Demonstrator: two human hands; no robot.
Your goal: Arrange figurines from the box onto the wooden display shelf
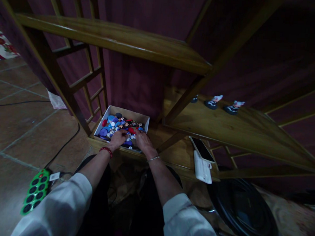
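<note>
A white cardboard box [148,124] filled with small colourful figurines [111,124] sits on the low wooden shelf. Both hands reach into it from the front. My left hand [118,137] is over the front middle of the box, its fingers bent down among the figurines; their tips are too small and dark to make out. To its right, my right hand [142,138] dips in near the box's right side, with its fingertips at the pieces beside a red one. Whether either hand grips a piece is hidden. A gap separates the two hands.
Three small figurines stand on the higher wooden shelf [212,124] at right. A phone [202,149] and a white object [202,168] lie on the lower shelf. A green power strip [36,191] is on the floor at left, a round black object [243,210] at lower right.
</note>
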